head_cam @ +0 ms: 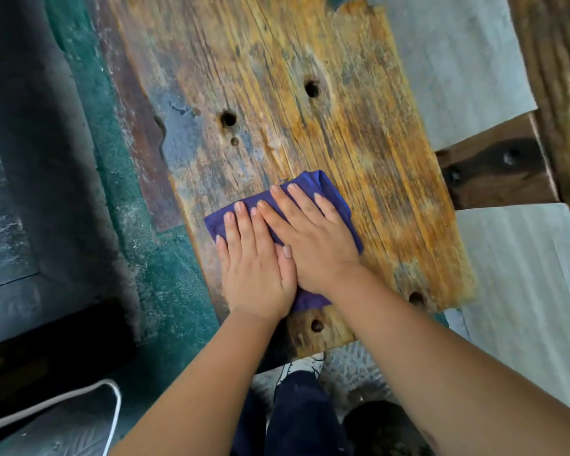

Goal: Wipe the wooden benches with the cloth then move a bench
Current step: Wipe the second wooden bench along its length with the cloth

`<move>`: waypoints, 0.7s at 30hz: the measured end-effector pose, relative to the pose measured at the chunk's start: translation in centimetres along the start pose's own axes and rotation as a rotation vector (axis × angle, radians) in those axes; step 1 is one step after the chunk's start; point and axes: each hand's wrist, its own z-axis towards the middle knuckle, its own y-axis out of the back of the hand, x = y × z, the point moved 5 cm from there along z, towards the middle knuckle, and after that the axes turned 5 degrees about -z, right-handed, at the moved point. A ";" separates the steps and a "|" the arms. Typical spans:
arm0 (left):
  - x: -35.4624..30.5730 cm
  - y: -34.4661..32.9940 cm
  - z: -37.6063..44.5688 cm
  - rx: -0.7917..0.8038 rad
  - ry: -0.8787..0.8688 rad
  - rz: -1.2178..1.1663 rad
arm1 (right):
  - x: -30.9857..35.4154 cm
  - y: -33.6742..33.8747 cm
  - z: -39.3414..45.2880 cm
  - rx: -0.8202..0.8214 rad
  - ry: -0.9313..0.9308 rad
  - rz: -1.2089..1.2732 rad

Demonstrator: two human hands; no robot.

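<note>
cloth (pixel 313 187) soft, bunches easy | left hand (pixel 255 264) + right hand (pixel 313 241) flat, pressing it on counter (pixel 310 110) | counter probably heavy, grab ends

Both forearms are bare, no sleeves, rings or watch showing. Dark navy trousers (pixel 297 413) cover the legs, above a white shoe (pixel 305 363) with dark markings.

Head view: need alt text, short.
Both hands, left and right, press flat on a folded blue cloth near the close end of a worn wooden bench. The plank has several round holes. A second bench stands at the right, and a green surface lies at the left.
</note>
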 end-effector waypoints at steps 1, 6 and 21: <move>-1.2 -0.3 0.5 0.005 -0.020 -0.015 | -1.3 0.0 -0.2 -0.001 -0.026 -0.017; -9.3 -2.9 2.8 0.063 -0.192 -0.029 | -9.9 -0.9 -2.5 0.016 -0.209 -0.067; -13.6 -5.0 1.3 0.141 -0.362 0.055 | -13.9 -2.2 -7.4 0.099 -0.346 -0.026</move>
